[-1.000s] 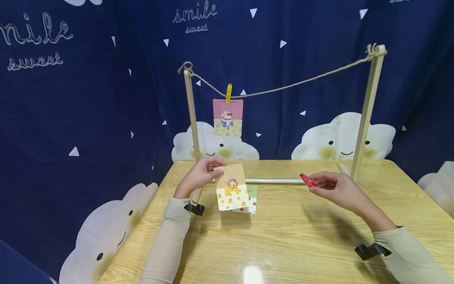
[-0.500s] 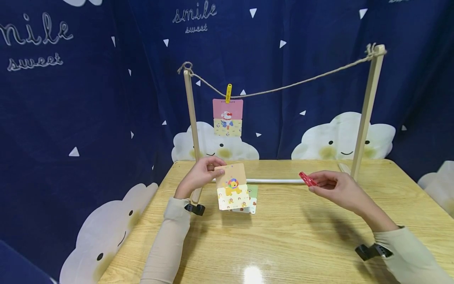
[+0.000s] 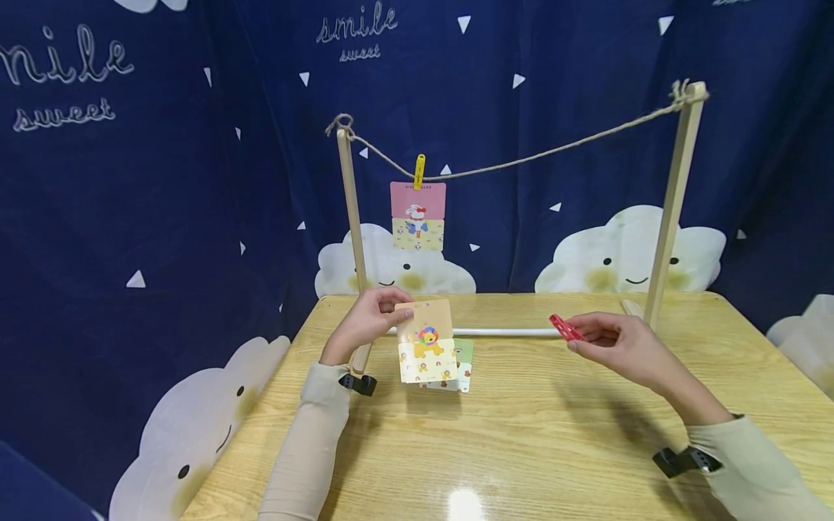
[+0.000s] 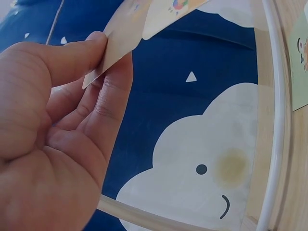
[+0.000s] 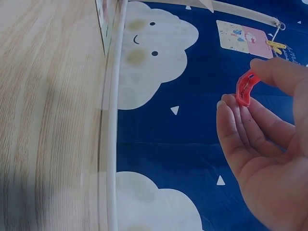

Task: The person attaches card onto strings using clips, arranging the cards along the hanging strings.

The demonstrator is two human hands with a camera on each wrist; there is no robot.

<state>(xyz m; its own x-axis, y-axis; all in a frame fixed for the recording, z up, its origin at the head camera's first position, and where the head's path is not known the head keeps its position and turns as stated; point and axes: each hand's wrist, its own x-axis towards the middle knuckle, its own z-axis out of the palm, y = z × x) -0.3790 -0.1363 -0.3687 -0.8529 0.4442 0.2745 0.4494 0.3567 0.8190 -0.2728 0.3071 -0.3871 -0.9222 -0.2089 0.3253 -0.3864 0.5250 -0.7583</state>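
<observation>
My left hand [image 3: 374, 318] pinches the upper left corner of a lion card [image 3: 426, 346], peach above and pale yellow below, raised over the table. The left wrist view shows thumb and fingers on the edge of that card [image 4: 126, 29]. At the right, my right hand [image 3: 619, 347] holds a red clothespin [image 3: 565, 328] between thumb and fingertips. Partly hidden behind the lion card is a green and white card [image 3: 464, 365]. On the twine [image 3: 521, 161] a yellow clothespin [image 3: 420, 172] holds a pink and yellow rabbit card [image 3: 418, 217], to the left of the line's middle.
Two wooden posts, the left post [image 3: 352, 210] and the right post [image 3: 677, 202], carry the twine. A white rod [image 3: 502, 332] runs low between them. Everything stands on a wooden table [image 3: 521, 449] before a dark blue curtain [image 3: 495, 260] with clouds.
The lion card has tilted a little in my left hand and hangs straighter, its lower edge slightly higher. My right hand and the red clothespin have hardly moved.
</observation>
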